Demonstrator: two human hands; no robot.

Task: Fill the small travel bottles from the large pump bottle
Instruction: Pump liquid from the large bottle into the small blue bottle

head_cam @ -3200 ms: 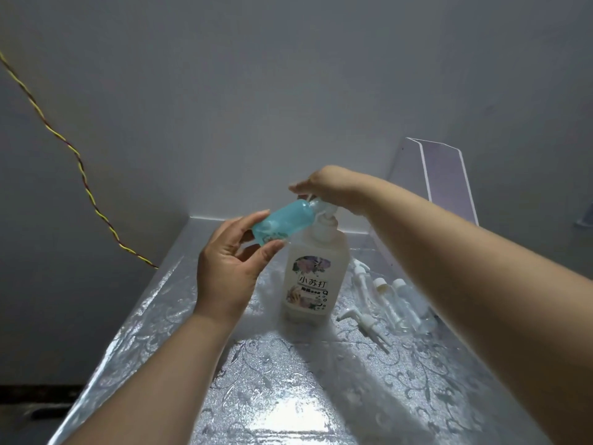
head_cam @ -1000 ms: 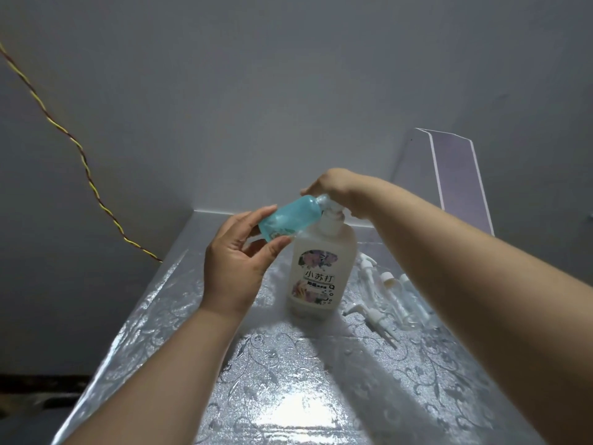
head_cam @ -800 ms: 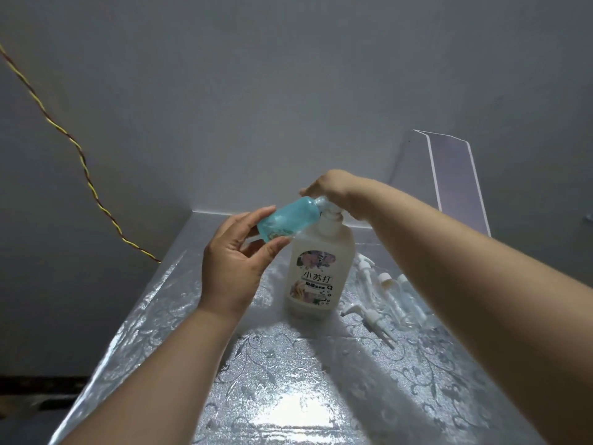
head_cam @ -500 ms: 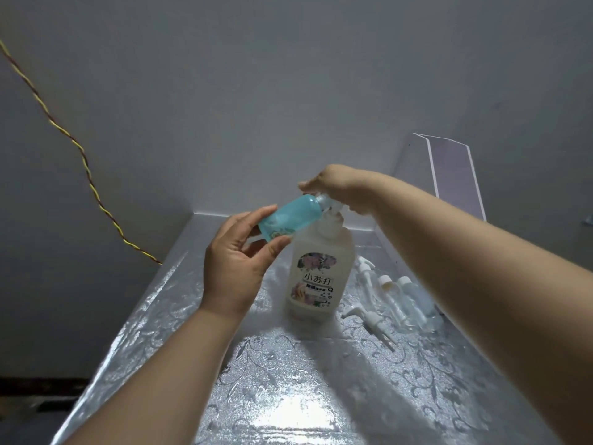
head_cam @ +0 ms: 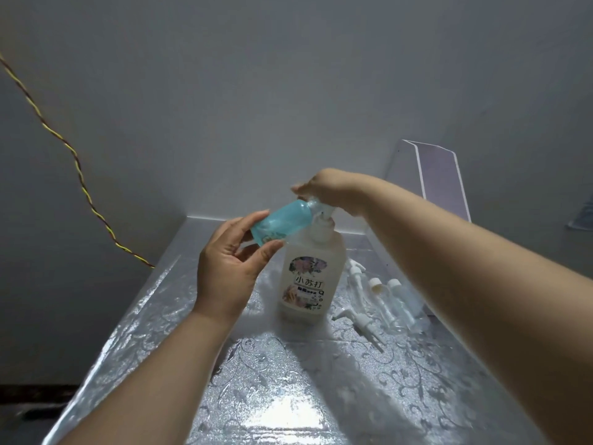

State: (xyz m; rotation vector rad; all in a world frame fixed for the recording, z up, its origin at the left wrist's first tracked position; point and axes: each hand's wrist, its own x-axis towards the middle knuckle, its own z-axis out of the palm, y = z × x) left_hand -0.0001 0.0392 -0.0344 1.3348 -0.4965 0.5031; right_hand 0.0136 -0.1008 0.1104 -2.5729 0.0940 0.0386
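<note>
A large milky pump bottle [head_cam: 308, 281] with a flowered label stands upright on the silver table [head_cam: 288, 396]. My left hand [head_cam: 231, 268] pinches the base of a small blue travel bottle [head_cam: 282, 224], tilted with its mouth up against the pump's nozzle. My right hand [head_cam: 327, 187] rests on top of the pump head, palm down, and hides the head and the nozzle's tip. Several small clear travel bottles [head_cam: 391, 303] lie to the right of the pump bottle, partly behind my right forearm.
A loose white pump top [head_cam: 356, 319] lies on the table right of the large bottle. A clear plastic stand [head_cam: 439, 178] leans at the back right. A twisted yellow-red cord [head_cam: 73, 162] runs down the left wall. Walls close in the table behind and left.
My right hand has gone down and come up on the pump head. The blue bottle stays at the nozzle in my left hand. The view shifted slightly.
</note>
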